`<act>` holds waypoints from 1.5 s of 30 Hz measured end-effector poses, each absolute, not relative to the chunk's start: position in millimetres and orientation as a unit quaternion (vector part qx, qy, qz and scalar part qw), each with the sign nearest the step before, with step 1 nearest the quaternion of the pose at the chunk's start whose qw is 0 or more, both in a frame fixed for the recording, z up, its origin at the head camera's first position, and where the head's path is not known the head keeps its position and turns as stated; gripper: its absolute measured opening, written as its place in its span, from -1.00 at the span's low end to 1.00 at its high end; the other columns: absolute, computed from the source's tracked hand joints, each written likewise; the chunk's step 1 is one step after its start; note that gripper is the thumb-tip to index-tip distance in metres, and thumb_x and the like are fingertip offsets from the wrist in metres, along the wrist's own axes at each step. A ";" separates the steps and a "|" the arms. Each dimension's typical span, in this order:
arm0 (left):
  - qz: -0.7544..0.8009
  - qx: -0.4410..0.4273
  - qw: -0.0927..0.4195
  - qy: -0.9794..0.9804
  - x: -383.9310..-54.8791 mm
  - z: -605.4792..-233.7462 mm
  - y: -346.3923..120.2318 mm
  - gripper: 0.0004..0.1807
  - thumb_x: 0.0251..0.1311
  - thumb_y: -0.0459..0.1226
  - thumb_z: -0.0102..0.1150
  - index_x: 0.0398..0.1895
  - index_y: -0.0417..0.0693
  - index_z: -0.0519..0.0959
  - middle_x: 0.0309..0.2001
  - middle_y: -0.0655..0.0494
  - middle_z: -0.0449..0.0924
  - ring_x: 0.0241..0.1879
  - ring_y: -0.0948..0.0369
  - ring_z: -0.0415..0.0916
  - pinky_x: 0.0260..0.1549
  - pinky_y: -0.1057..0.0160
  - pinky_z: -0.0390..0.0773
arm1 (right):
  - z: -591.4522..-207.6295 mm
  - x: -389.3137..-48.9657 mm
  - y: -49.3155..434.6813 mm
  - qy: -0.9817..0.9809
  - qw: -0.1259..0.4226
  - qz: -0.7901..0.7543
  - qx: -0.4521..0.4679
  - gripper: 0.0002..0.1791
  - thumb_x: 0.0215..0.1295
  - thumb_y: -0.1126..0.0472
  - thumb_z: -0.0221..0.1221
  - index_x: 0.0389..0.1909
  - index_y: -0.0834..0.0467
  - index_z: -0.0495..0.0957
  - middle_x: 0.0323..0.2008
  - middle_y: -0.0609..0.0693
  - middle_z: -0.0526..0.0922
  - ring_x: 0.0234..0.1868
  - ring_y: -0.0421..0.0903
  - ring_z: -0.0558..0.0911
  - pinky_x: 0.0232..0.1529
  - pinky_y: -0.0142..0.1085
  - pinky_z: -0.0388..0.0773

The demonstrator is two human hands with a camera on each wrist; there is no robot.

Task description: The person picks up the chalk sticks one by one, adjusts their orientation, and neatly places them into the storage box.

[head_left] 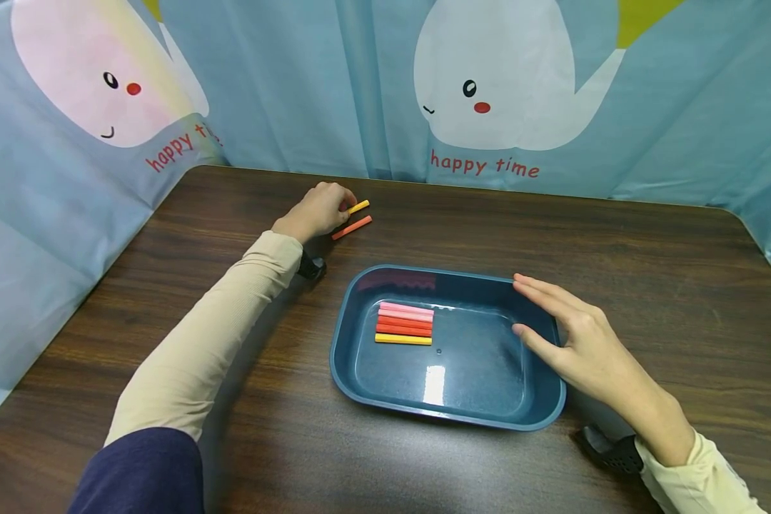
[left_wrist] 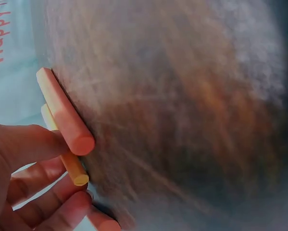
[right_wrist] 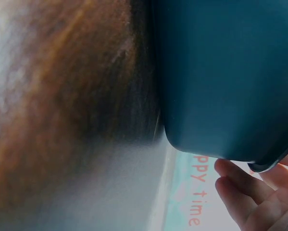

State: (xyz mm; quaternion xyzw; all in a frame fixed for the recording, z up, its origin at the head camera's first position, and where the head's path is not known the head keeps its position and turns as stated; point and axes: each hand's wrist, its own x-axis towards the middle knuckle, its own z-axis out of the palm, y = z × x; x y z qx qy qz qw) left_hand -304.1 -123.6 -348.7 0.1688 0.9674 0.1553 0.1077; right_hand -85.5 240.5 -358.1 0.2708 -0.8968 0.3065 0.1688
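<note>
Five coloured sticks (head_left: pixel 404 323), pink, red and yellow, in row near left edge of blue tray (head_left: pixel 482 350). Left hand (head_left: pixel 318 210): thumb and fingers pinching yellow stick (head_left: pixel 360 206) near far edge of table (head_left: pixel 668 285); orange stick (head_left: pixel 352 228) just beside; further orange stick (left_wrist: pixel 104 221) partly hidden by fingers. Right hand (head_left: pixel 572 343): fingers extended, thumb apart, at tray's right end.

Dark-blue tray (head_left: pixel 482 357); yellow stick (head_left: pixel 361 206); orange stick (head_left: pixel 352 228); brown wood-grain table (head_left: pixel 681 285)

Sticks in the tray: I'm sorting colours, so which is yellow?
The yellow stick at the row's near end; two pink sticks and two red sticks lie beyond it.
</note>
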 end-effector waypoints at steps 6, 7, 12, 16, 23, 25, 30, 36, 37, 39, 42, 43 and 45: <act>0.169 0.164 0.103 0.967 -302.6 -346.6 -123.9 -0.65 0.38 -0.36 0.08 0.19 -0.22 0.55 0.10 -0.19 0.59 0.02 -0.03 0.54 0.05 0.00 0.54 | -359.2 -86.1 241.0 -0.897 0.169 0.305 0.273 -0.27 -0.03 0.43 0.42 0.27 0.24 0.50 0.29 0.11 0.54 0.36 -0.48 0.32 0.29 -0.71 0.16; 0.171 0.164 0.101 0.966 -302.4 -346.1 -123.8 -0.65 0.37 -0.36 0.08 0.19 -0.22 0.55 0.10 -0.18 0.59 0.02 -0.03 0.54 0.05 0.00 0.54 | -359.2 -86.1 241.0 -0.897 0.169 0.304 0.273 -0.27 -0.03 0.43 0.42 0.27 0.24 0.50 0.29 0.12 0.54 0.36 -0.48 0.32 0.30 -0.71 0.16; 0.181 0.173 0.090 0.964 -300.0 -344.2 -123.5 -0.66 0.36 -0.38 0.08 0.17 -0.21 0.57 0.03 -0.17 0.62 -0.01 -0.01 0.54 0.04 0.02 0.54 | -358.5 -85.8 240.2 -0.897 0.170 0.305 0.272 -0.28 -0.03 0.43 0.42 0.27 0.25 0.50 0.26 0.16 0.55 0.35 -0.50 0.32 0.29 -0.72 0.15; 0.188 0.178 0.087 0.962 -295.5 -340.9 -122.7 -0.66 0.35 -0.38 0.08 0.16 -0.19 0.57 0.02 -0.14 0.63 -0.02 0.01 0.54 0.02 0.03 0.54 | -358.0 -85.5 239.5 -0.895 0.169 0.308 0.273 -0.28 -0.03 0.44 0.42 0.26 0.25 0.50 0.26 0.16 0.55 0.35 -0.50 0.33 0.29 -0.72 0.16; 0.187 0.192 0.079 0.960 -285.9 -335.0 -118.4 -0.67 0.34 -0.36 0.10 0.14 -0.17 0.58 -0.02 -0.11 0.64 -0.05 0.03 0.55 -0.01 0.05 0.54 | -358.7 -85.3 239.6 -0.897 0.168 0.305 0.271 -0.27 -0.03 0.43 0.42 0.27 0.24 0.50 0.26 0.16 0.55 0.35 -0.50 0.32 0.29 -0.72 0.14; 0.187 0.197 0.073 0.960 -283.5 -333.8 -118.0 -0.67 0.33 -0.37 0.11 0.13 -0.17 0.59 -0.04 -0.10 0.65 -0.06 0.03 0.55 -0.02 0.05 0.55 | -359.0 -85.5 239.8 -0.899 0.167 0.304 0.269 -0.28 -0.02 0.42 0.42 0.27 0.24 0.50 0.27 0.14 0.55 0.35 -0.49 0.32 0.30 -0.72 0.14; 0.196 0.206 0.055 0.957 -278.1 -330.2 -118.9 -0.69 0.29 -0.38 0.14 0.09 -0.16 0.61 -0.09 -0.09 0.66 -0.10 0.04 0.56 -0.05 0.06 0.54 | -359.0 -85.9 240.0 -0.899 0.168 0.301 0.269 -0.27 -0.03 0.42 0.43 0.27 0.24 0.50 0.27 0.14 0.55 0.35 -0.48 0.33 0.29 -0.72 0.14; 0.210 0.207 0.047 0.954 -272.9 -326.8 -119.9 -0.72 0.26 -0.40 0.16 0.04 -0.16 0.62 -0.16 -0.09 0.62 -0.17 0.04 0.52 -0.14 0.09 0.52 | -358.4 -86.0 240.5 -0.897 0.172 0.304 0.272 -0.27 -0.04 0.43 0.43 0.27 0.24 0.50 0.27 0.13 0.55 0.35 -0.48 0.33 0.29 -0.72 0.15; 0.211 0.207 0.046 0.954 -272.5 -326.7 -119.9 -0.72 0.26 -0.40 0.16 0.03 -0.16 0.62 -0.16 -0.09 0.62 -0.17 0.04 0.51 -0.14 0.09 0.51 | -358.2 -86.0 240.5 -0.897 0.172 0.304 0.271 -0.27 -0.04 0.43 0.43 0.27 0.24 0.50 0.27 0.13 0.55 0.35 -0.48 0.33 0.29 -0.72 0.15; 0.214 0.207 0.045 0.954 -271.8 -326.5 -120.2 -0.72 0.27 -0.40 0.16 0.03 -0.16 0.61 -0.16 -0.10 0.61 -0.17 0.03 0.50 -0.14 0.08 0.51 | -357.9 -85.9 240.7 -0.898 0.172 0.303 0.270 -0.27 -0.03 0.42 0.43 0.27 0.23 0.50 0.28 0.12 0.55 0.35 -0.47 0.34 0.29 -0.72 0.15; 0.216 0.209 0.041 0.953 -269.4 -324.8 -120.6 -0.73 0.27 -0.40 0.17 0.03 -0.15 0.62 -0.15 -0.10 0.61 -0.16 0.03 0.50 -0.12 0.07 0.51 | -357.5 -85.8 240.4 -0.897 0.172 0.305 0.271 -0.27 -0.03 0.43 0.42 0.27 0.23 0.50 0.28 0.13 0.54 0.34 -0.48 0.34 0.26 -0.74 0.16; 0.216 0.211 0.039 0.952 -268.0 -323.8 -120.6 -0.73 0.27 -0.40 0.17 0.03 -0.15 0.62 -0.15 -0.09 0.61 -0.16 0.03 0.50 -0.13 0.07 0.51 | -357.6 -85.7 240.4 -0.896 0.172 0.306 0.272 -0.27 -0.03 0.44 0.42 0.27 0.24 0.50 0.28 0.13 0.54 0.33 -0.49 0.34 0.22 -0.75 0.17; 0.216 0.217 0.034 0.951 -264.9 -321.9 -120.6 -0.73 0.27 -0.40 0.19 0.02 -0.15 0.63 -0.15 -0.09 0.62 -0.16 0.03 0.51 -0.13 0.08 0.51 | -357.5 -85.7 240.1 -0.895 0.173 0.306 0.274 -0.26 -0.04 0.44 0.42 0.28 0.24 0.50 0.28 0.14 0.54 0.33 -0.51 0.33 0.21 -0.75 0.17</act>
